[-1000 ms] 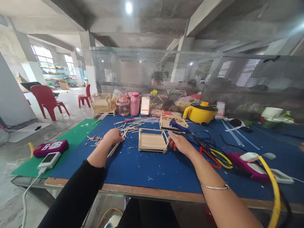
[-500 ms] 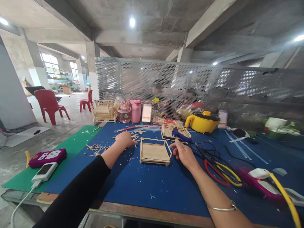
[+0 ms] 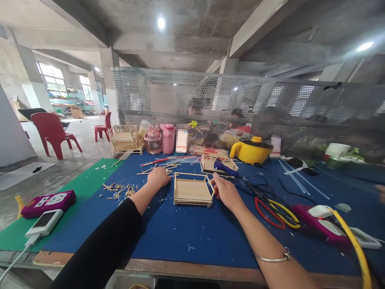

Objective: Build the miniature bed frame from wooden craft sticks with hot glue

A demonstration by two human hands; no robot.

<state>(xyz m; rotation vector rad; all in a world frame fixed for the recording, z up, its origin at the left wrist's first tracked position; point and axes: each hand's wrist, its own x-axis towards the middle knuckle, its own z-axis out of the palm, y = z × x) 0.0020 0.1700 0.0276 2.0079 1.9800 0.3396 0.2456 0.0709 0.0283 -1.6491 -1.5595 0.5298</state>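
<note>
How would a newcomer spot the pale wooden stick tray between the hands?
Find the flat blue mat. Near its middle, between the left hand and right hand, sits the pale stick tray. It is nearer the wearer than the similar tray, which a dark blue tool overlaps.

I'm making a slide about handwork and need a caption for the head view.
Left hand and right hand flank a stick frame on a blue mat, a yellow pot beyond.
</note>
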